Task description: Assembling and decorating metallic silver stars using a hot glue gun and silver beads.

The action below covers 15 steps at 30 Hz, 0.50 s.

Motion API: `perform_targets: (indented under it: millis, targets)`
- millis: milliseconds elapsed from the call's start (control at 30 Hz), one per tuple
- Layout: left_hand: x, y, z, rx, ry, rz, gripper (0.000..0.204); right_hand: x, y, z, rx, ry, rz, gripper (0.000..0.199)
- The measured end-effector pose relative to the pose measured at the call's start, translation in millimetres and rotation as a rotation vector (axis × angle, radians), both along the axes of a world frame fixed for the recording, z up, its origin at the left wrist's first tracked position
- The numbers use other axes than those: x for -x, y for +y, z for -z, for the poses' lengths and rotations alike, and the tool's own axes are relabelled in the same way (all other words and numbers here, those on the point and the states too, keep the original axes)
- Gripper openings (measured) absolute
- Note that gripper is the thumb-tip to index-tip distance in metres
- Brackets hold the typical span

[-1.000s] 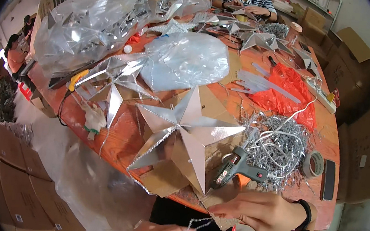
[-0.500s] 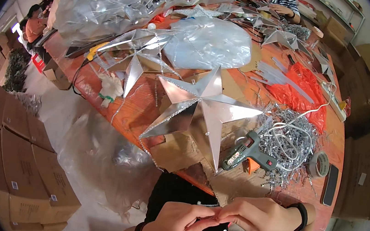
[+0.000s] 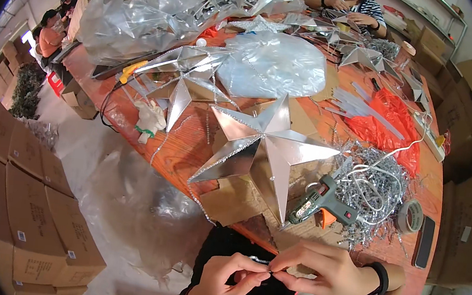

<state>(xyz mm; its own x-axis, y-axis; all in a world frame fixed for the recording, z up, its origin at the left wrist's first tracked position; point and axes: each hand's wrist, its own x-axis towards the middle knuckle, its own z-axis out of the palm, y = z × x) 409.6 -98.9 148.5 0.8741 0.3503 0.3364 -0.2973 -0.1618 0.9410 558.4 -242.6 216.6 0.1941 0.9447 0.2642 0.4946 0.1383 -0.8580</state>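
My left hand (image 3: 226,282) and my right hand (image 3: 324,271) meet over my lap, thumbs and fingertips pinched together. What they pinch is too small to make out. A short silvery bit (image 3: 258,260) shows just behind the fingertips. Beyond my hands a large shiny silver star (image 3: 281,147) lies on cardboard. Sparkling trim runs along one of its arms, and a loose beaded strand (image 3: 200,205) trails from that arm over the table edge towards my lap. To the right of the star rests a dark green glue gun (image 3: 324,201) with an orange trigger.
Tangled silver tinsel (image 3: 375,188), a tape roll (image 3: 410,216) and a phone (image 3: 424,241) lie at right. Behind are a red bag (image 3: 390,116), clear glue sticks (image 3: 364,107), plastic bags (image 3: 275,64) and more stars. A person (image 3: 350,5) sits opposite; cartons (image 3: 32,223) are stacked left.
My fingers have opened out from a tight overlap to a fingertip pinch, with the left fingers more curled. The whole view has shifted slightly; the star and glue gun stay in place.
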Motion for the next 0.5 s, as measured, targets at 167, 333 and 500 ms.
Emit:
perform_targets:
  millis: [167, 333, 500]
  targets:
    - [-3.9, 2.4, -5.0, -0.071, -0.028, 0.0, 0.015, -1.6, 1.4, 1.5, 0.017, 0.004, -0.007, 0.023]
    - [-6.1, 4.7, -4.0, -0.077, -0.029, 0.023, 0.015, -1.8, 2.3, 4.3, 0.009, -0.005, -0.01, 0.024]
    - [-9.5, 7.5, -1.1, -0.085, -0.044, 0.054, 0.017, -2.2, 4.1, 6.8, -0.013, -0.02, -0.023, 0.024]
